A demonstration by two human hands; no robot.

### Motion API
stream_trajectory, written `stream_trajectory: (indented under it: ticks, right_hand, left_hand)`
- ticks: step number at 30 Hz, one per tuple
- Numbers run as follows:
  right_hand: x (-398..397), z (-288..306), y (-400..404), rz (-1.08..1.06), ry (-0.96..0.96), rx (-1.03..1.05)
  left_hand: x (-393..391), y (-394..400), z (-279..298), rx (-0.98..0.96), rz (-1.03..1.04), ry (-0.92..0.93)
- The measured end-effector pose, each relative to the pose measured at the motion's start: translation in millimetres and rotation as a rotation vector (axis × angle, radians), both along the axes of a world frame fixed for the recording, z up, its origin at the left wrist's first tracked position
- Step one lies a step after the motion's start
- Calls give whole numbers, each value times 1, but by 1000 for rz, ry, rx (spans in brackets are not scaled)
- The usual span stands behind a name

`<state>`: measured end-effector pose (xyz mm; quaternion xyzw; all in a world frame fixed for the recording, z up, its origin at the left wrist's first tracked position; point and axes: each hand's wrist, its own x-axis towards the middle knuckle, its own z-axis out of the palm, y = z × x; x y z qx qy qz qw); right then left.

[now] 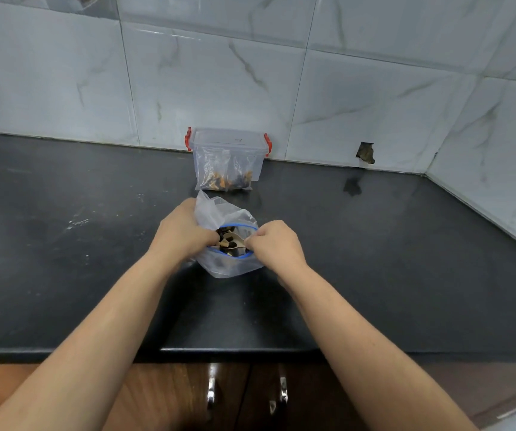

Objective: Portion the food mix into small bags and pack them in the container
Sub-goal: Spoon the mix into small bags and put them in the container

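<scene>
A clear zip bag (233, 265) with a blue seal strip stands open on the black counter, holding dark and tan food pieces (226, 242) and a metal spoon (238, 238). My left hand (182, 233) grips the bag's left rim together with a smaller clear bag (208, 209) that sticks up behind it. My right hand (274, 244) pinches the bag's right rim beside the spoon handle. Behind them a clear plastic container (228, 160) with red clips holds small filled bags.
The black counter (406, 275) runs along a white marble-tile wall, with a corner at the right. A hole in the wall tile (365, 153) sits low at the right. Wooden cabinet doors with metal handles (210, 393) lie below the counter's front edge.
</scene>
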<state>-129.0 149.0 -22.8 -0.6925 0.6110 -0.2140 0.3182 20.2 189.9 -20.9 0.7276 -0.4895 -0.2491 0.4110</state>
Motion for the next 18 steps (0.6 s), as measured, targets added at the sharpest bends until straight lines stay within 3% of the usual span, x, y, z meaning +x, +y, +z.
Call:
stream_trajectory:
  ticks: [8, 14, 18]
  right_hand:
    - [-5, 3, -2, -77, -258, 221]
    - [-34, 24, 9, -46, -281, 176]
    - [-47, 33, 15, -4, -228, 192]
  left_hand:
    - [3, 6, -8, -63, 16, 38]
    - [4, 14, -10, -222, 124, -81]
    - [-1, 25, -4, -362, 63, -2]
